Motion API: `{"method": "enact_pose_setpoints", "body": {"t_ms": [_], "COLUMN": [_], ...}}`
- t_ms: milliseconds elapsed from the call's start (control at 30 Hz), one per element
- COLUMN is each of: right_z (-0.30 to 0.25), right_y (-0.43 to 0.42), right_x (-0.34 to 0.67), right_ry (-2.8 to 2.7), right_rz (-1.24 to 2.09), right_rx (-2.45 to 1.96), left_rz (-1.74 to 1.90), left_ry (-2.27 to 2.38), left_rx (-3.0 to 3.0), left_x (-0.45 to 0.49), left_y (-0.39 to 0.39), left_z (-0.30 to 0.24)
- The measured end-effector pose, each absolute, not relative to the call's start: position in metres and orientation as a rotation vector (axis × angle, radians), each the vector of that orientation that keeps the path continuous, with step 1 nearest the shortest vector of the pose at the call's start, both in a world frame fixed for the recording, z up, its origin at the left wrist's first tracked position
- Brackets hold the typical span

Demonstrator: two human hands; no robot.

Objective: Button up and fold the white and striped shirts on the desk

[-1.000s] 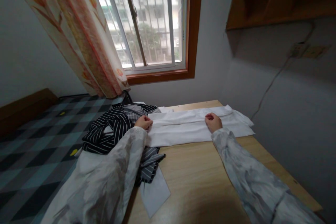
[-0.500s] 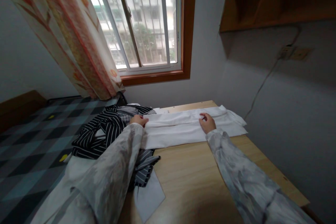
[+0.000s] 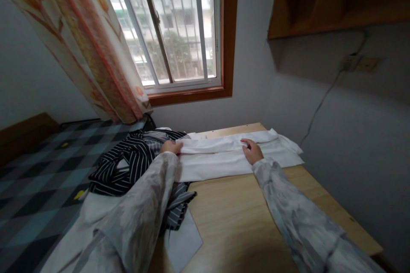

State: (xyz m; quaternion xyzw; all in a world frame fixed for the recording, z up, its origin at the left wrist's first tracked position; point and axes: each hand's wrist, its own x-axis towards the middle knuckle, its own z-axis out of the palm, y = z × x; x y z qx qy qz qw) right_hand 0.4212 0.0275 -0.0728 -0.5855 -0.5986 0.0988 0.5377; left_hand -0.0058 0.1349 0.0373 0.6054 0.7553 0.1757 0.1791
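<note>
A white garment [image 3: 221, 160] lies folded into a long strip across the far part of the wooden table [image 3: 243, 222]. My left hand [image 3: 171, 146] pinches the strip's left end, fingers closed on the cloth. My right hand [image 3: 252, 150] grips the upper fold of the same garment right of its middle, fingers curled on the fabric. Both arms wear pale grey patterned sleeves.
A heap of black-and-white striped clothing [image 3: 128, 162] spills off the table's left end, with a white piece [image 3: 184, 243] hanging below. A checked bedspread [image 3: 38, 179] lies left, a curtain [image 3: 89, 51] and window behind. A grey wall with a cable [image 3: 320, 106] runs along the right.
Both hands have stayed on the white garment; the right hand has slid slightly left along the fold. The view has shifted a little.
</note>
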Motion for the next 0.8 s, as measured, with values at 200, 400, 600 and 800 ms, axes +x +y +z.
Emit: {"method": "enact_pose_setpoints", "body": {"t_ms": [200, 400, 600, 800], "right_z": [-0.0681, -0.0673, -0.0686, -0.0701], "right_y": [0.0257, 0.0256, 0.0272, 0.0282], "right_x": [0.4216, 0.4224, 0.4209, 0.4212], "right_ry": [-1.41, -1.375, -1.31, -1.347], "right_rz": [0.222, 0.222, 0.212, 0.255], "right_rx": [-1.35, -1.303, -1.387, -1.378], "left_rz": [0.508, 0.579, 0.624, 0.633], "left_ry": [2.155, 2.163, 2.173, 2.019], "left_rx": [1.761, 1.819, 1.713, 1.635], "left_x": [-0.0089, -0.007, -0.0067, -0.0077], "left_y": [0.1362, 0.134, 0.13, 0.1318], "left_z": [0.039, 0.0439, 0.0364, 0.0342]}}
